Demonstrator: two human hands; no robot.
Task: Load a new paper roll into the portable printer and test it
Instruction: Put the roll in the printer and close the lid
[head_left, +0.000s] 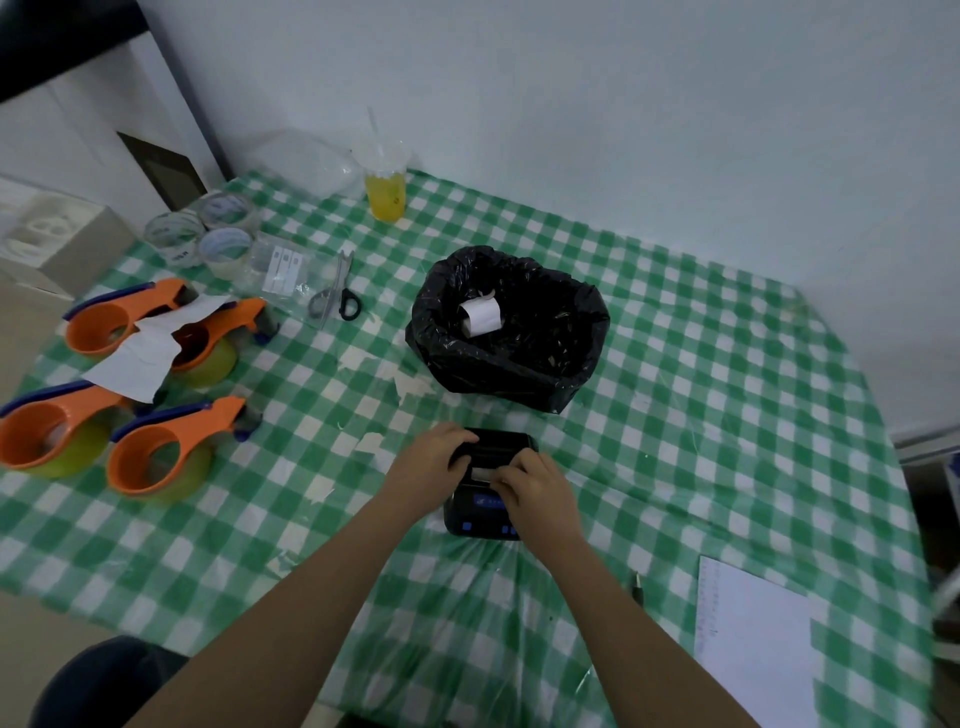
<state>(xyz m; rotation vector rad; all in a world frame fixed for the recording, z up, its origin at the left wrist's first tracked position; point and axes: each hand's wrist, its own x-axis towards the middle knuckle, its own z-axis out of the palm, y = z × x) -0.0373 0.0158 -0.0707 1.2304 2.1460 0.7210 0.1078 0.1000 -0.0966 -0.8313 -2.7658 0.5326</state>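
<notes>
A small black portable printer (480, 519) with blue buttons lies on the green checked tablecloth (675, 415) near the front middle. Its lid is up at the far end, and a strip of white paper (482, 474) shows in the opening. My left hand (431, 462) grips the printer's left side by the lid. My right hand (540, 493) rests over the printer's right side with fingertips on the white paper. A used white paper roll (480, 315) lies inside the black bin bag (511, 332) behind the printer.
Several orange tape dispensers (166, 447) sit at the left with white paper sheets across them. Tape rolls (208, 234), scissors (337, 291) and a yellow drink cup (385, 187) stand farther back. A white sheet (753, 634) and a pen (638, 587) lie at the front right.
</notes>
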